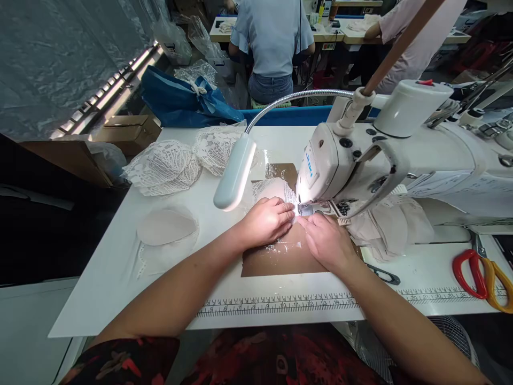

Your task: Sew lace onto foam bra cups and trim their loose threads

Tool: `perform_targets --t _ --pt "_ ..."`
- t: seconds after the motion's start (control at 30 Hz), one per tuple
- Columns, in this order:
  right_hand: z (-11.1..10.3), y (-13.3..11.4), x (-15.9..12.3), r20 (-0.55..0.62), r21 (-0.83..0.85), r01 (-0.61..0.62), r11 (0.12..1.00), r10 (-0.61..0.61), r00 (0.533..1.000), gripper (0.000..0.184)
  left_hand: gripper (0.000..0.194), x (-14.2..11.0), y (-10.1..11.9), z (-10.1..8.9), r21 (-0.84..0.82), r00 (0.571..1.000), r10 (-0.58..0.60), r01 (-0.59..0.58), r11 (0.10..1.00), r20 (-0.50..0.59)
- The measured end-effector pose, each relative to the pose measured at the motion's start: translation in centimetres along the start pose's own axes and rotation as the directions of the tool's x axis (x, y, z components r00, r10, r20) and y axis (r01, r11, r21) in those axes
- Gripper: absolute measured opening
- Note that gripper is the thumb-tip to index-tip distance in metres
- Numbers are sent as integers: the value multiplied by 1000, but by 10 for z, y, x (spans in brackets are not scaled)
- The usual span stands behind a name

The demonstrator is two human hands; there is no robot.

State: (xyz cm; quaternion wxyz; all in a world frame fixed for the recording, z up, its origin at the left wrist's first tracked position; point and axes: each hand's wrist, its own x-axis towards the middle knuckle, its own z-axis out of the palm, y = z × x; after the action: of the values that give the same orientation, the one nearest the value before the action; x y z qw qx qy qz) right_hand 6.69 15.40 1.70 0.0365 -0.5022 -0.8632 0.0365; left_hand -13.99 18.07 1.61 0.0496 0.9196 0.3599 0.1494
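Note:
A pale lace cup piece (272,188) lies at the needle area of a white sewing machine (320,160). My left hand (269,220) presses on its near edge, fingers bent together at the fabric. Just right of it, my right hand (325,238) pinches the fabric edge close to the presser foot, thumb and forefinger together. The fingertips of both hands nearly meet under the bright lamp light. Beneath them is a brown board (284,259) covered with shiny clear film. Glare hides the exact stitching spot.
Stacked lace cups (162,167) and loose cup pieces (167,227) lie on the left. A lamp (235,171) hangs over the table. More fabric pieces (395,222), thread snips (382,274) and scissors (481,275) are on the right. A person (270,43) sits beyond.

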Motion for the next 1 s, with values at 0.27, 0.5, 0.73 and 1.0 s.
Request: perform_targets --t 0.27,0.5,0.73,1.0 --pt "3 5 -2 -81 49 63 997 -59 995 46 35 -3 -3 2 91 994 -107 110 990 -38" --pt "4 8 -4 -144 107 121 987 -105 984 39 33 -5 -4 2 109 972 -201 214 971 -119" --pt "3 8 -4 -190 141 167 976 -139 972 35 32 -9 -4 -4 154 927 -348 367 917 -137" --pt "3 6 -1 -184 159 146 976 -116 976 37 37 -9 1 -17 176 845 -529 534 827 -78"
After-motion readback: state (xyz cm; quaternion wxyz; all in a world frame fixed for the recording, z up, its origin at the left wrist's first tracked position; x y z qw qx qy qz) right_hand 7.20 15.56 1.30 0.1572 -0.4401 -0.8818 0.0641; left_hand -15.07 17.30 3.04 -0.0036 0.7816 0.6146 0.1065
